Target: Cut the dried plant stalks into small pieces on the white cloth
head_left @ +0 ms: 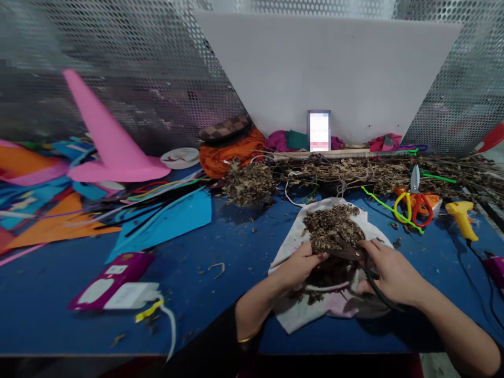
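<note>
My right hand (394, 275) is closed around the handles of dark scissors (348, 254). Their blades point left, across the lower part of a clump of dried brown leaves (333, 223). At the near left edge of that clump, my left hand (303, 265) pinches the leaves beside the scissor tips. Beneath both hands a white cloth (295, 315) is spread on the table, with leaf crumbs on it. A pale curved strip (328, 287) crosses a dark patch just below the blades; what the dark patch is, I cannot tell.
Dried twigs (346, 170) line the back of the blue table (205, 325). Yellow-and-red-handled scissors (415, 194) and a yellow glue gun (461, 218) lie right. Leftward are a pink cone hat (106, 131), coloured sheets (169, 220) and a purple power strip (114, 273). A phone (318, 131) stands behind.
</note>
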`<act>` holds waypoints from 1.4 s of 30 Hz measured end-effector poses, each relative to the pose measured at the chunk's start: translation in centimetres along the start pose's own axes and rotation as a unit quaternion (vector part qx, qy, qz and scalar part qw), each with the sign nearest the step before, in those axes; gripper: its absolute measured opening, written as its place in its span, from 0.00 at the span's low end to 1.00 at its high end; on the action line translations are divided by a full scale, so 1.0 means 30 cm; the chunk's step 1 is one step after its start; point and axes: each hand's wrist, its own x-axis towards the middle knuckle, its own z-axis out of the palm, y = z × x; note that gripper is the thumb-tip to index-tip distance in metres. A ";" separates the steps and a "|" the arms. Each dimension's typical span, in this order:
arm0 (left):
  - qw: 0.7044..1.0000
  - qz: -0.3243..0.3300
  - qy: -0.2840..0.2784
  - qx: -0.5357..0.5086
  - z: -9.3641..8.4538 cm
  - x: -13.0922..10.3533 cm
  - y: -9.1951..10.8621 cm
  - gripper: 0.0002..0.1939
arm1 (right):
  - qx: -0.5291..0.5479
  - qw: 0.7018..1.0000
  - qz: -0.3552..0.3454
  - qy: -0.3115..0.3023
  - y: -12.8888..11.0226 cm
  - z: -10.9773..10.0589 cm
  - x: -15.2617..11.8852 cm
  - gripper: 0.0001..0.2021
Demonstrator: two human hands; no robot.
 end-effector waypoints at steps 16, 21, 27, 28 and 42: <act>0.996 0.016 -0.052 0.065 0.004 -0.005 0.008 0.18 | -0.053 0.999 -0.011 -0.008 -0.006 0.029 0.010 0.33; 0.998 -0.006 -0.051 0.047 0.013 -0.007 0.008 0.17 | -0.073 0.997 -0.021 -0.015 -0.016 0.035 0.013 0.28; 0.999 -0.031 0.004 -0.004 0.019 -0.007 -0.006 0.21 | -0.057 0.997 -0.017 -0.039 0.002 0.043 0.006 0.23; 0.999 -0.027 0.014 -0.018 0.020 -0.006 -0.012 0.22 | -0.056 0.998 -0.015 -0.037 0.005 0.045 0.005 0.23; 0.980 0.003 0.014 0.196 0.035 -0.011 -0.004 0.13 | -0.085 0.995 0.013 -0.046 -0.027 0.063 0.015 0.23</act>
